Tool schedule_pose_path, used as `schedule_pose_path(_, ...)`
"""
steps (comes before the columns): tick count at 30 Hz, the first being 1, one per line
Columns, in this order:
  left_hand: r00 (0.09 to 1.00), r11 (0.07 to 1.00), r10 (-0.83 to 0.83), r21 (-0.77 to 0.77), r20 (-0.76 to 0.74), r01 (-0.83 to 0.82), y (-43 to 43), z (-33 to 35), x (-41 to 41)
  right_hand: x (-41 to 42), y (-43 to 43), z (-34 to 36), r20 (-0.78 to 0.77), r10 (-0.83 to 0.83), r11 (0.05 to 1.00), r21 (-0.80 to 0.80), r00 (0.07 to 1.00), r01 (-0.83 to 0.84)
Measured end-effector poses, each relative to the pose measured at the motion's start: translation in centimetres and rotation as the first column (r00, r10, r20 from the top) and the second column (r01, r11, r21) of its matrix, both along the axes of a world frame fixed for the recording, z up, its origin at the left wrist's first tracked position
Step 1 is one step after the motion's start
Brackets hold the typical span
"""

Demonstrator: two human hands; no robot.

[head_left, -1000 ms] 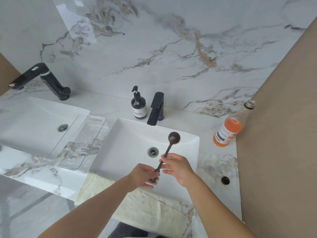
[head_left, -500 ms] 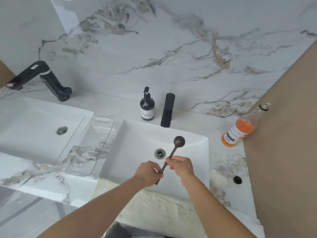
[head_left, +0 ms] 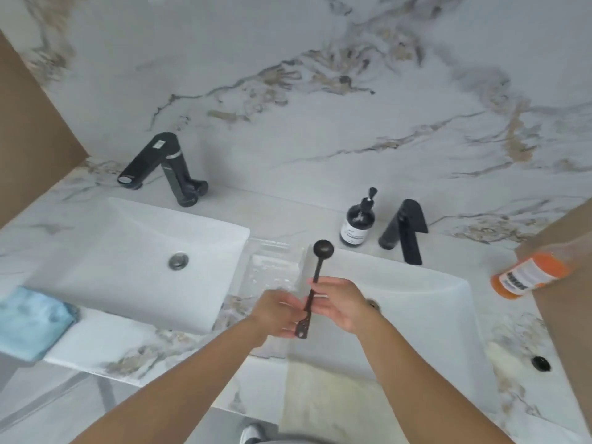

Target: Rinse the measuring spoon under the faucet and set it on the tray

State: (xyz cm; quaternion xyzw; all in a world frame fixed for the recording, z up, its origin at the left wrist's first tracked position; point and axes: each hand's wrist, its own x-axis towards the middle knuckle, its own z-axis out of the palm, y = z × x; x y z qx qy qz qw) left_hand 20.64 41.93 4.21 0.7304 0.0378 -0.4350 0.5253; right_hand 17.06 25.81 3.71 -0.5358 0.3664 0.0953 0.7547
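A dark measuring spoon [head_left: 317, 274] with a round bowl and a long thin handle stands nearly upright between my hands. My left hand [head_left: 278, 312] grips the lower handle near its flat end. My right hand [head_left: 339, 302] pinches the handle higher up. The spoon's bowl hangs over the left rim of the right sink [head_left: 426, 293], beside the clear tray [head_left: 272, 267] that lies between the two sinks. The black faucet [head_left: 405, 232] of the right sink stands behind it, with no water visible.
A second white sink [head_left: 144, 251] with its own black faucet [head_left: 163, 165] is at the left. A dark soap dispenser [head_left: 358, 224] stands by the right faucet. An orange bottle [head_left: 528, 274] lies at the right, a blue cloth [head_left: 32, 318] at the far left. Brown panels flank both sides.
The view has swung left, showing the left sink and blue cloth. Both hands carried the spoon leftward, from over the right sink's drain to its left rim beside the tray.
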Motion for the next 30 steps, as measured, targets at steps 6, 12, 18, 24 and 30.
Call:
schedule_pose_path(6,0.978,0.965,-0.114,0.255,0.173,0.068,5.5,-2.1,2.7,3.9,7.1,-1.4,-0.155,0.041,0.997,-0.054,0.987,-0.05)
schedule_pose_path(12,0.9,0.845,-0.388,0.468,0.2,0.26,5.6,-4.4,4.0,5.3,10.4,-2.4,-0.252,0.005,0.996,-0.084,0.968,-0.027)
schedule_pose_path(18,0.766,0.644,-0.62,0.668,0.17,0.373,4.8,-5.3,4.2,4.9,11.5,-3.4,-0.293,-0.02,0.999,-0.04,0.956,0.009)
schedule_pose_path(24,0.68,0.532,-0.717,0.751,0.153,0.392,4.5,-5.8,3.9,3.8,11.2,-2.3,-0.288,-0.031,0.998,-0.058,0.957,0.015)
schedule_pose_path(30,0.601,0.472,-0.784,0.78,0.157,0.412,3.5,-4.0,4.2,2.0,10.4,-0.6,-0.189,0.009,0.998,-0.057,0.982,-0.021)
